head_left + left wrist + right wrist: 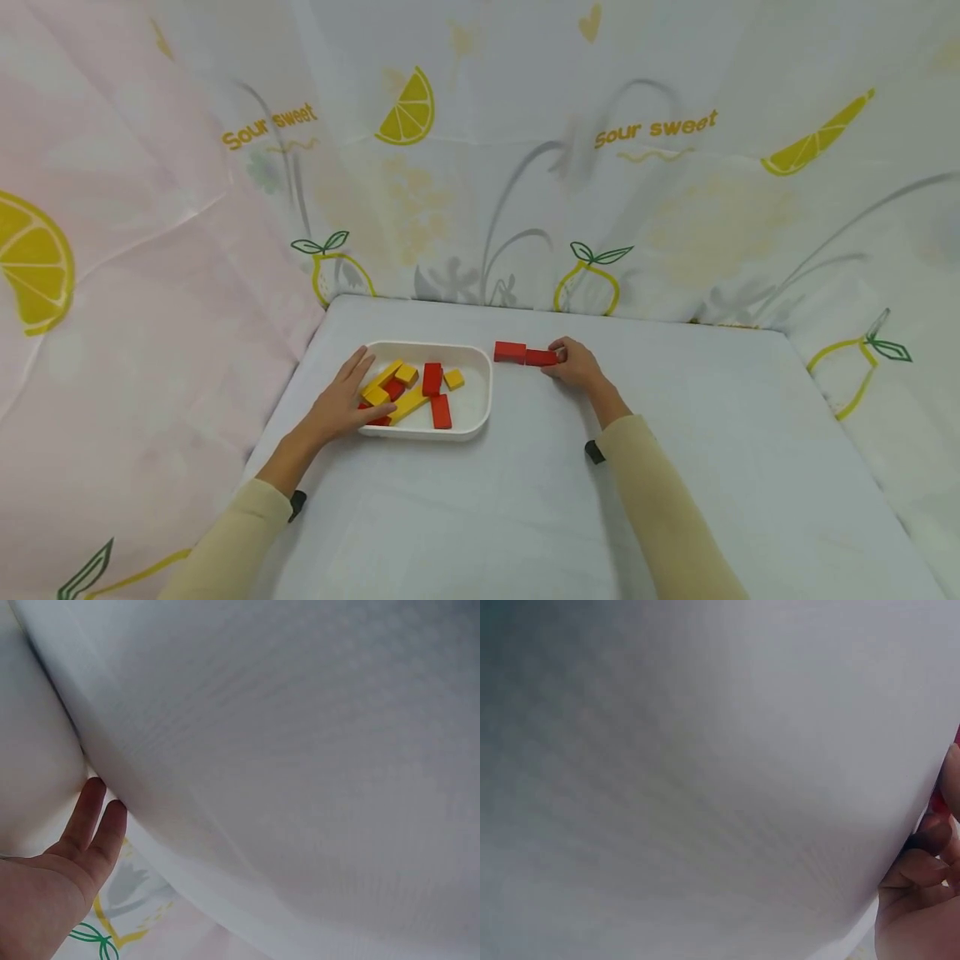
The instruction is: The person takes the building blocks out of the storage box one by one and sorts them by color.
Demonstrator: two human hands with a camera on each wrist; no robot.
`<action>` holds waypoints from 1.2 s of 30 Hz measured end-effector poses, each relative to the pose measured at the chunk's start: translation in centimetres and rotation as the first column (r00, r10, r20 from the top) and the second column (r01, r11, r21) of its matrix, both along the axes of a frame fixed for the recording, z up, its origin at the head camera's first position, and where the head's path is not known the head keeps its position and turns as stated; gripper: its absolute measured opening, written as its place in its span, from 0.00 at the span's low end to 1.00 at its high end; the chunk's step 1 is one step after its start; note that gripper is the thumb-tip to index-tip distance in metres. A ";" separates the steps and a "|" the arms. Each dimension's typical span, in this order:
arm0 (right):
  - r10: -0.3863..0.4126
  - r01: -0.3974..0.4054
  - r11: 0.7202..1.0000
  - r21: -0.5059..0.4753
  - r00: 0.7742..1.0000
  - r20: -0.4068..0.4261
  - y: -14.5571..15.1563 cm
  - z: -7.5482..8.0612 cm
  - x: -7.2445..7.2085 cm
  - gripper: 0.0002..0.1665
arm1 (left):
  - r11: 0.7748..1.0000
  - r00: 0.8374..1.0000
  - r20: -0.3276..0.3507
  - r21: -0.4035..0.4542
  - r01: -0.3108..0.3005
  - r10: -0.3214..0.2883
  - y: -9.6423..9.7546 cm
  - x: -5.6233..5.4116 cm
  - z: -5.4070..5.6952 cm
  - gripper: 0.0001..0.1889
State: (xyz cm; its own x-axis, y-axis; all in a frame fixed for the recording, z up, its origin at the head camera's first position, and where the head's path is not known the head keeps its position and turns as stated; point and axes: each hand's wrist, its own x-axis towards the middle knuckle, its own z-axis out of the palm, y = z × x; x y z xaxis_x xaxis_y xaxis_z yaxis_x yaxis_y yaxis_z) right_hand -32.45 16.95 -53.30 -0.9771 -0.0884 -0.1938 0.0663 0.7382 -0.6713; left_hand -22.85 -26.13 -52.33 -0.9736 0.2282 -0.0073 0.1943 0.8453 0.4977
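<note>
A white tray (477,417) holds several yellow and red blocks, among them a red block (432,379) and a small yellow block (453,380). My left hand (341,408) lies over the tray's left end with its fingers spread and fairly straight. In the left wrist view, that hand (64,881) shows two extended fingers beside a white surface. To the right of the tray, my right hand (576,367) pinches the end of a red block (541,358) on the table. Its other end meets a second red block (510,352). In the right wrist view, curled fingers (919,870) show at the edge.
The table (525,500) has a white cover. Behind it and at the left hangs a pale cloth (480,192) printed with lemons and words. A dark wrist device (595,452) sits under the right sleeve.
</note>
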 end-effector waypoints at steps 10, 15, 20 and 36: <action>-0.015 0.015 1.000 0.008 1.000 0.009 -0.1 0.0 0.3 0.25 | 1.000 1.000 0.003 0.006 -0.004 0.004 0.1 0.2 -0.2 0.56; -0.022 0.022 1.000 0.009 1.000 0.014 0.0 0.0 0.4 0.25 | 1.000 1.000 0.004 0.012 -0.006 0.006 0.2 0.3 -0.4 0.55; -0.031 0.031 0.999 -0.018 1.000 0.005 0.0 0.0 0.4 0.26 | 1.000 1.000 0.006 0.008 -0.008 0.007 0.3 0.1 0.0 0.55; -0.030 0.030 0.999 -0.040 1.000 0.000 -0.1 -0.1 0.3 0.24 | 1.000 1.000 0.012 0.004 -0.007 0.007 0.1 0.0 0.1 0.56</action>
